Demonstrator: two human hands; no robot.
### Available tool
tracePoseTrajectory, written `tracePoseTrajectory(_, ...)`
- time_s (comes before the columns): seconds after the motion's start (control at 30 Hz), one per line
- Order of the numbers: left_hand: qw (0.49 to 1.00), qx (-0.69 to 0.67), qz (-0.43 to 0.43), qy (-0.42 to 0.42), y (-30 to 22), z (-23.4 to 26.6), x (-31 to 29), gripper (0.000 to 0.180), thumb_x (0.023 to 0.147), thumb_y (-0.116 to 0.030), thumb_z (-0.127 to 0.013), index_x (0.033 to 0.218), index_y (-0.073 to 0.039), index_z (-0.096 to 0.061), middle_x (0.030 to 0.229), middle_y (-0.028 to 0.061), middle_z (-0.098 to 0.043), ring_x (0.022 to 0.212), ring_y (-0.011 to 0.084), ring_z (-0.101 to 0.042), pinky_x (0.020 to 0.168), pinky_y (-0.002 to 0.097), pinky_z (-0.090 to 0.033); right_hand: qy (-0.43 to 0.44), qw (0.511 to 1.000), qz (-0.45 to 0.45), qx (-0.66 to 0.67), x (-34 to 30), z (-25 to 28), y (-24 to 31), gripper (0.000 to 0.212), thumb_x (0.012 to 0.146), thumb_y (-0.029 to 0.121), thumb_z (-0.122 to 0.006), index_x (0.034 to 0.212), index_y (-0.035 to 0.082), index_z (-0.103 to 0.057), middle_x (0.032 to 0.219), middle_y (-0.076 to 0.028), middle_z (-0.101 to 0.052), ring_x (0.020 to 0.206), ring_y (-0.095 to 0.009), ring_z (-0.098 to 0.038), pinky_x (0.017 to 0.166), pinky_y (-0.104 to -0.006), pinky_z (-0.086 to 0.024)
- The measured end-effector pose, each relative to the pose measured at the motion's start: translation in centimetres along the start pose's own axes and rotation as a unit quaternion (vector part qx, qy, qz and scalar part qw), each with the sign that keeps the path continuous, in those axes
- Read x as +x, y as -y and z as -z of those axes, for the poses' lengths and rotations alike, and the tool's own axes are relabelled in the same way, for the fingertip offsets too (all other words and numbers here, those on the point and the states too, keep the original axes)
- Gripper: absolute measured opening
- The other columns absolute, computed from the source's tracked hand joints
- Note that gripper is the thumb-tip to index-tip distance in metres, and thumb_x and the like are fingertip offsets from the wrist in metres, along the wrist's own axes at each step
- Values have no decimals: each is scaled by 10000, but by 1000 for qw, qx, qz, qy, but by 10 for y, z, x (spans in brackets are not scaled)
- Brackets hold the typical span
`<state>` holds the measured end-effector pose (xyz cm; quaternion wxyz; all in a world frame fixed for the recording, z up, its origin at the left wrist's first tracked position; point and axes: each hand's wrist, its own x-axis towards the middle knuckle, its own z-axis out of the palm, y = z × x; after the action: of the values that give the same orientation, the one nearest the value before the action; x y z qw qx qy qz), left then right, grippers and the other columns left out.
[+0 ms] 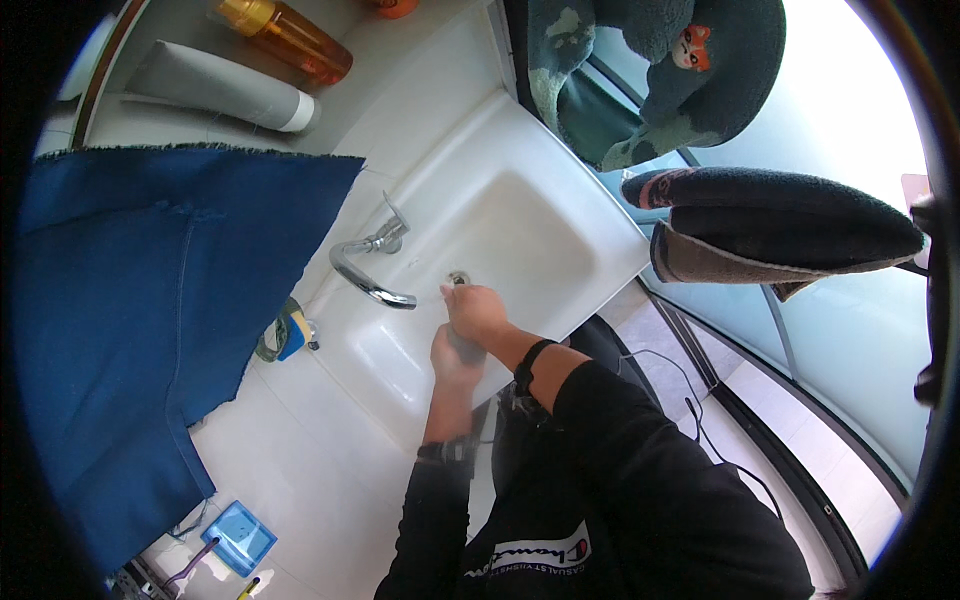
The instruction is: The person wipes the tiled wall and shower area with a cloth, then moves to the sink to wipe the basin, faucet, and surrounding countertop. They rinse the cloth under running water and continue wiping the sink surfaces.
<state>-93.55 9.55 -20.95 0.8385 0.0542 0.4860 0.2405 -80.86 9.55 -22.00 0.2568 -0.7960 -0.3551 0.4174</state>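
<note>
Over the near part of the white sink [560, 190], both hands are pressed together. My right hand [478, 312] is on top, its fingers closed and its tips close to the drain [458, 278] as seen from above. Below it, my left hand [455, 362] is also closed. A dark grey patch [465, 347] shows between the two palms; I cannot tell what it is. The chrome faucet [375, 285] curves in from the left, its spout end just left of the hands and not touching them. No water stream is visible. Dark bands circle both wrists.
Blue fabric [120, 300] hangs at the left. An amber bottle [290, 38] and a grey tube [220, 88] lie at the upper left. A green bottle [270, 342] stands beside the sink; a blue tray [238, 538] sits lower left. Towels [780, 225] hang at the right.
</note>
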Motion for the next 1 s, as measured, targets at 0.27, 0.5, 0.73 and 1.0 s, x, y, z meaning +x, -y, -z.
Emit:
tracePoseTrajectory(0.27, 975, -31, 68, 209, -31, 44, 18, 481, 1191, -501, -471, 1364, -98, -669, 1253, 69, -729, 1161, 258, -707, 1039, 469, -570, -7, 984, 145, 107, -50, 0, 16, 495, 1092, 513, -657, 884, 82, -784, 916, -203, -773, 907, -463, -735, 830, -557, -578)
tracePoseTrajectory(0.5, 970, -57, -21, 234, -10, 68, 21, 467, 1190, -462, -469, 1396, -82, -647, 1309, 65, -697, 1224, 268, -682, 1069, 460, -556, -72, 989, 131, -3, -68, -29, 54, 526, 1114, 501, -615, 779, 123, -765, 824, -140, -769, 837, -386, -769, 749, -528, -608)
tracePoseTrajectory(0.73, 1000, 23, -1, -22, 1, 29, -2, 368, 1177, -319, -489, 1417, -82, -637, 1285, 38, -659, 1176, 235, -663, 983, 400, -559, -23, 999, 27, 6, -13, -7, 12, 526, 1166, 456, -491, 913, 94, -777, 913, -199, -799, 931, -463, -765, 843, -577, -602)
tracePoseTrajectory(1.0, 995, 59, -76, -7, -57, -20, -27, 454, 1201, -382, -498, 1399, -17, -681, 1407, 154, -739, 1255, 358, -723, 1101, 503, -582, -73, 983, -170, 2, 30, 32, -90, 432, 1088, 429, -614, 1049, 32, -781, 1108, -260, -798, 1090, -504, -749, 940, -606, -601)
